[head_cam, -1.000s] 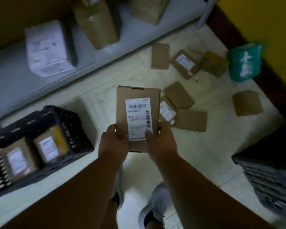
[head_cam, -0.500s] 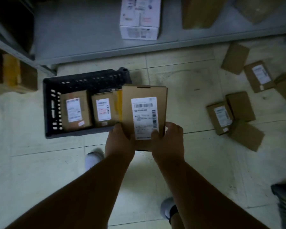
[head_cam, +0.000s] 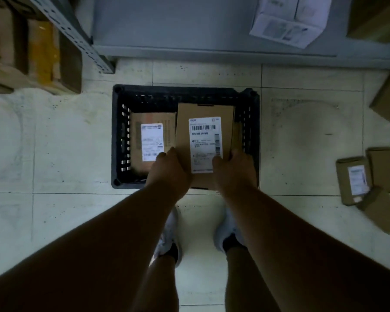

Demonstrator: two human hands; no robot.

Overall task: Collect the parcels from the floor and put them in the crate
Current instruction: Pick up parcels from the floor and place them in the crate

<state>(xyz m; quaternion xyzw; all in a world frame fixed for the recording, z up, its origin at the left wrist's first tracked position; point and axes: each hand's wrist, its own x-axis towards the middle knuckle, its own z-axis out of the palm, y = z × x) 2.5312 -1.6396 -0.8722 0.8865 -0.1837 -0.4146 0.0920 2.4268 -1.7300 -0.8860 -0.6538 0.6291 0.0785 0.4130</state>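
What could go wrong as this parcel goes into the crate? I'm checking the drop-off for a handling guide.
1. The held parcel sits over the right half of the black crate, and its near end seems to overhang the front rim; released now, it might tip out.
2. It overlaps the labelled parcel already inside, so it may land tilted.
3. Both hands, left and right, grip only its near end.

White box [head_cam: 288, 21] on grey shelf [head_cam: 189, 25] — brown cartons [head_cam: 32, 48] stacked far left — pale shoes [head_cam: 169, 235] on tiled floor [head_cam: 65, 143]
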